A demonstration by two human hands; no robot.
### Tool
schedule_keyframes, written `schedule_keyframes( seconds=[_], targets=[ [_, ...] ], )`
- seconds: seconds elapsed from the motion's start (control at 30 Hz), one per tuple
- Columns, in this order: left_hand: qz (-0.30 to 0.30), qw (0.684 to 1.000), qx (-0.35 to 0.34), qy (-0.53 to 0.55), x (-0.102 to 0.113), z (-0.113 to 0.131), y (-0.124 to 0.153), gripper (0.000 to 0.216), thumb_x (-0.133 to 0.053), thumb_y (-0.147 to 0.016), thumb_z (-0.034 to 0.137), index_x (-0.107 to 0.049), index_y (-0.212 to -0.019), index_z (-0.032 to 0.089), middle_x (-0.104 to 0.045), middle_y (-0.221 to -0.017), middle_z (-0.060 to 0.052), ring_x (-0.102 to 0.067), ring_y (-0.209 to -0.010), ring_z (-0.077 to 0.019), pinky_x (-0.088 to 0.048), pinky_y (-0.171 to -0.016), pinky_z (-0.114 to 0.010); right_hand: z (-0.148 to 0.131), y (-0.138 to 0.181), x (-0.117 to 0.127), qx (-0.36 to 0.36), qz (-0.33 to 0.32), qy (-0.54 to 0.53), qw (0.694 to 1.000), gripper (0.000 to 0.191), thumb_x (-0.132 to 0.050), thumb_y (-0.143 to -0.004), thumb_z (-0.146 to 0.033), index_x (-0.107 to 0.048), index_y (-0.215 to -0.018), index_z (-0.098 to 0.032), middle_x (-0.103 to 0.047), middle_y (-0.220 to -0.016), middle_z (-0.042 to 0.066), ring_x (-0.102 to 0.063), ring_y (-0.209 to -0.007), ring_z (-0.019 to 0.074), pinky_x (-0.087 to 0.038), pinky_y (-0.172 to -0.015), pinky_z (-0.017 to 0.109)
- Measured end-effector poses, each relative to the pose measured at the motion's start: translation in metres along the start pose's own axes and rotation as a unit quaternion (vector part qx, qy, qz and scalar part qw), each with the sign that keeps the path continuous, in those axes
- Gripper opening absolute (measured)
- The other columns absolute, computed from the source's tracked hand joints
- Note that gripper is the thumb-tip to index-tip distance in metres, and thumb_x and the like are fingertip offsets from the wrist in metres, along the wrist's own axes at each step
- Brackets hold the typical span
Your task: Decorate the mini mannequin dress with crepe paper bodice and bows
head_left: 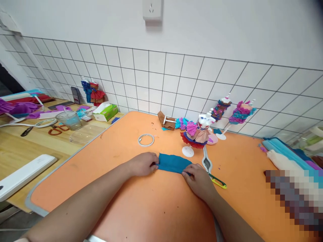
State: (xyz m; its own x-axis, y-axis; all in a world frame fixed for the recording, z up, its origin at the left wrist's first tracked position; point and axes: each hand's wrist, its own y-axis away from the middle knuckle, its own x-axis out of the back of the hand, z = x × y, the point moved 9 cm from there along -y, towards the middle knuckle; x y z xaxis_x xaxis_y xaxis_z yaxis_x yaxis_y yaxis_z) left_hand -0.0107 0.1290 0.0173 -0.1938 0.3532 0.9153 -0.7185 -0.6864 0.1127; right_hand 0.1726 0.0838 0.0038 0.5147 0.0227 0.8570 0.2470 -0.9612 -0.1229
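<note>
A folded strip of blue crepe paper (173,162) lies on the orange table (141,201). My left hand (142,164) pinches its left end, fingers closed on the paper. My right hand (199,179) presses and grips its right end, fingers curled. Scissors (211,169) with green-yellow handles lie just right of my right hand. A roll of clear tape (146,139) sits a little beyond my left hand. Small dolls in crepe-paper dresses (198,132) stand on white bases behind the paper.
Two more dressed figures (230,112) lean against the tiled wall. Rolled crepe paper (285,158) lies at the right. A wooden table at the left carries a glass cup (69,120), a tissue box (106,112), red scissors (57,129) and purple paper (21,109). A white bar (24,174) lies near its front.
</note>
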Motion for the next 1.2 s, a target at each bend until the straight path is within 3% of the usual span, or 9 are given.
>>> schedule_keyframes(
  seconds=[0.37,0.43,0.6,0.67,0.77,0.87,0.93,1.07,1.2],
  targets=[
    [-0.020,1.000,0.015,-0.003,0.000,0.001,0.001,0.019,-0.048,-0.087,0.030,-0.062,-0.082,0.018,-0.061,-0.088,-0.005,-0.057,-0.081,-0.0189,-0.043,-0.069,-0.027,0.004,0.000,0.001,-0.038,0.019,0.012,0.999,0.024,-0.050,-0.089,-0.033,-0.068,-0.079,-0.021,-0.064,-0.083,0.005,-0.054,-0.087,0.0225,-0.042,-0.078,0.035],
    [0.005,1.000,0.001,0.011,0.007,0.007,0.002,0.019,-0.053,-0.085,0.033,-0.063,-0.092,0.018,-0.061,-0.095,-0.006,-0.057,-0.086,-0.0201,-0.044,-0.073,-0.028,0.003,0.000,0.000,-0.029,0.013,0.004,0.999,0.022,-0.051,-0.089,-0.032,-0.067,-0.078,-0.021,-0.065,-0.084,0.004,-0.054,-0.087,0.0218,-0.042,-0.078,0.034],
    [0.076,0.994,-0.078,0.016,0.018,0.036,0.006,0.050,-0.071,-0.073,0.047,-0.058,-0.114,0.021,-0.058,-0.109,-0.007,-0.052,-0.102,-0.0244,-0.041,-0.086,-0.033,-0.006,0.001,-0.001,0.012,0.016,0.002,1.000,0.021,-0.051,-0.090,-0.031,-0.068,-0.083,-0.021,-0.066,-0.086,0.004,-0.054,-0.087,0.0211,-0.041,-0.078,0.034],
    [0.078,0.993,-0.086,-0.016,0.012,0.044,0.005,0.044,-0.070,-0.075,0.042,-0.059,-0.112,0.023,-0.060,-0.106,-0.006,-0.053,-0.099,-0.0238,-0.040,-0.083,-0.034,-0.013,0.002,0.001,0.033,0.026,0.018,0.999,0.022,-0.050,-0.091,-0.030,-0.068,-0.083,-0.021,-0.066,-0.085,0.005,-0.054,-0.088,0.0213,-0.040,-0.079,0.035],
    [0.066,0.990,-0.107,-0.071,0.001,0.051,0.002,0.012,-0.059,-0.084,0.025,-0.064,-0.095,0.024,-0.063,-0.090,-0.002,-0.055,-0.089,-0.0200,-0.037,-0.080,-0.034,-0.030,0.006,0.003,0.094,0.021,0.032,0.995,0.019,-0.053,-0.090,-0.034,-0.069,-0.091,-0.022,-0.067,-0.098,0.006,-0.054,-0.096,0.0229,-0.039,-0.085,0.038],
    [0.076,0.978,-0.161,-0.112,0.000,0.056,0.003,0.018,-0.050,-0.087,0.013,-0.064,-0.082,0.024,-0.065,-0.084,0.000,-0.055,-0.088,-0.0178,-0.034,-0.085,-0.036,-0.043,0.013,-0.001,0.156,-0.020,0.026,0.987,0.053,-0.067,-0.077,-0.052,-0.059,-0.122,-0.025,-0.059,-0.128,0.007,-0.047,-0.118,0.0285,-0.032,-0.100,0.044],
    [0.110,0.968,-0.179,-0.135,0.008,0.055,0.005,0.022,-0.049,-0.089,0.013,-0.065,-0.084,0.026,-0.067,-0.094,0.001,-0.055,-0.096,-0.0188,-0.030,-0.094,-0.040,-0.044,0.015,-0.008,0.156,-0.052,0.030,0.986,0.072,-0.072,-0.070,-0.058,-0.052,-0.131,-0.025,-0.052,-0.138,0.006,-0.043,-0.124,0.0306,-0.028,-0.104,0.046],
    [0.166,0.964,-0.141,-0.155,0.026,0.047,0.009,0.031,-0.050,-0.085,0.009,-0.063,-0.104,0.029,-0.059,-0.121,-0.005,-0.048,-0.115,-0.0249,-0.023,-0.103,-0.047,-0.039,0.014,-0.016,0.107,-0.067,0.048,0.991,0.048,-0.065,-0.081,-0.045,-0.057,-0.125,-0.028,-0.056,-0.132,0.004,-0.049,-0.115,0.0274,-0.036,-0.097,0.042],
    [0.084,0.978,-0.181,-0.053,0.012,0.060,0.012,0.052,-0.069,-0.070,0.024,-0.054,-0.121,0.026,-0.056,-0.124,-0.007,-0.050,-0.112,-0.0251,-0.034,-0.099,-0.038,-0.042,0.013,-0.016,0.088,-0.055,0.052,0.993,0.045,-0.063,-0.082,-0.043,-0.059,-0.123,-0.026,-0.058,-0.126,0.005,-0.051,-0.108,0.0265,-0.039,-0.094,0.040]
  ],
)
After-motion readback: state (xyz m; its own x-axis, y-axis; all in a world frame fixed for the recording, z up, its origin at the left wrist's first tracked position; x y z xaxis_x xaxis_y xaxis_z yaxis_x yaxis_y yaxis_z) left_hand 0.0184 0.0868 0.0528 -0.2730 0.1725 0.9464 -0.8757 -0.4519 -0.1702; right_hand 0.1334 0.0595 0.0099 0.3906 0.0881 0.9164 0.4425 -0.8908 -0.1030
